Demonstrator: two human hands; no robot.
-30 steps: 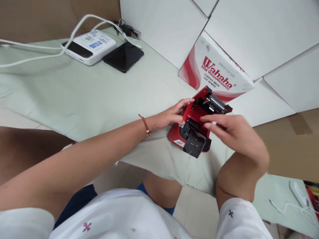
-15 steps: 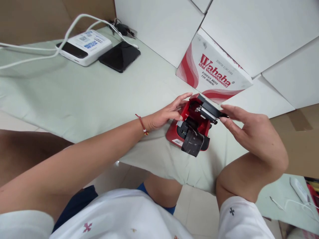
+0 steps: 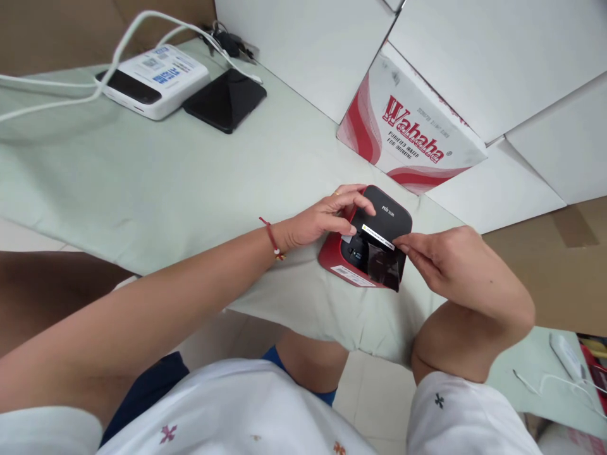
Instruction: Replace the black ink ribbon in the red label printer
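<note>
Far left, a white box-shaped device [image 3: 159, 79] is parked with a black phone [image 3: 226, 101] right beside it, and some keys [image 3: 230, 44] are dumped just behind. White cables [image 3: 124, 47] are draped over there too. Far right, a Wahaha carton [image 3: 408, 129] is propped up.

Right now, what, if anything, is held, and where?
The red-and-black device: left hand at its left side and lid, right hand at the lid's near right corner.

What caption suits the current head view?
Both hands at a red device with its black lid down, beside a Wahaha box.
</note>
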